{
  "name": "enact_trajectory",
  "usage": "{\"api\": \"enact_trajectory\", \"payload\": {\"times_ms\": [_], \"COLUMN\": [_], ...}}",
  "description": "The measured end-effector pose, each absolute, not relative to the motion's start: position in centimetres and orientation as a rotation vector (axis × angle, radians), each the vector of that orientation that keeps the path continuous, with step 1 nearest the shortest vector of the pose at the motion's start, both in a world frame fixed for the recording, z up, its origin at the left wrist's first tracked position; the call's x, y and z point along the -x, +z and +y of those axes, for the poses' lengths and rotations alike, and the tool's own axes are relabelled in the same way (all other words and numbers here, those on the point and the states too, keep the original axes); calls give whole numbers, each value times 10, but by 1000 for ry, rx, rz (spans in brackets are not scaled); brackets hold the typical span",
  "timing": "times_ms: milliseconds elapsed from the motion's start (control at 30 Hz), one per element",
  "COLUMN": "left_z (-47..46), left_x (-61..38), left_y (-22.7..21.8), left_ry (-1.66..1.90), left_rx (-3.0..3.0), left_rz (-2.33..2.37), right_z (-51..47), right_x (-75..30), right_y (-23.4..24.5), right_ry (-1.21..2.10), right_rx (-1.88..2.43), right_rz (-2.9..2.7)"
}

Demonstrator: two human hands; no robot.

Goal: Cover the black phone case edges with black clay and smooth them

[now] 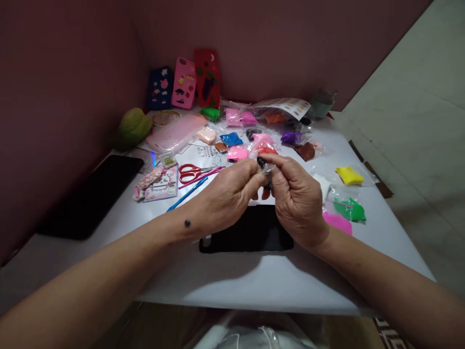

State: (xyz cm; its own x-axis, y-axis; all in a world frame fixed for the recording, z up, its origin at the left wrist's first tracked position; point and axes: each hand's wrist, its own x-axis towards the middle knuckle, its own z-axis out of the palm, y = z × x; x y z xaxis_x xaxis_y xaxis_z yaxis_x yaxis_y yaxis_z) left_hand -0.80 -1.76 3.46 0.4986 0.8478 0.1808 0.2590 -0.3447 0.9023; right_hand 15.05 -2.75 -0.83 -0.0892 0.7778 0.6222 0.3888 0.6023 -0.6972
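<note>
My left hand (pixel 236 191) and my right hand (pixel 300 196) meet over the middle of the table, fingers pinched together. Between their fingertips is a small clear packet of black clay (pixel 260 162), mostly covered by the fingers. A small black ball (pixel 187 223) rests on the back of my left wrist. Below both hands lies a black phone case (pixel 250 235), flat on the table, its upper part hidden by the hands. Left of my left hand are a blue stick tool (pixel 187 194) and red-handled scissors (pixel 191 173).
Clay packets are spread behind the hands, among them a blue one (pixel 231 139); a yellow one (pixel 349 175) and a green one (pixel 350 209) lie right. Decorated phone cases (pixel 184 83) lean on the back wall. A dark flat slab (pixel 94 196) and a green fruit (pixel 134 127) occupy the left.
</note>
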Motion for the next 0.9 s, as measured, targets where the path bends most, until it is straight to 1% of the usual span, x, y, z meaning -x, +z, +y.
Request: {"api": "enact_trajectory", "payload": {"times_ms": [133, 333, 500, 700, 900], "left_z": [-17, -18, -23, -21, -14], "left_x": [11, 10, 6, 6, 10], "left_y": [38, 40, 38, 38, 35], "left_ry": [867, 913, 1019, 1031, 944], "left_rx": [-2055, -1978, -1945, -1947, -1618], "left_rz": [893, 929, 1073, 1161, 963], "right_z": [-34, -37, -36, -35, -31], "right_x": [-146, -140, -143, -144, -151], "right_y": [-3, 15, 14, 14, 15], "right_ry": [577, 1012, 1367, 1601, 1810], "right_rx": [990, 976, 894, 811, 736], "right_rz": [-1635, -1423, -1260, -1032, -968]}}
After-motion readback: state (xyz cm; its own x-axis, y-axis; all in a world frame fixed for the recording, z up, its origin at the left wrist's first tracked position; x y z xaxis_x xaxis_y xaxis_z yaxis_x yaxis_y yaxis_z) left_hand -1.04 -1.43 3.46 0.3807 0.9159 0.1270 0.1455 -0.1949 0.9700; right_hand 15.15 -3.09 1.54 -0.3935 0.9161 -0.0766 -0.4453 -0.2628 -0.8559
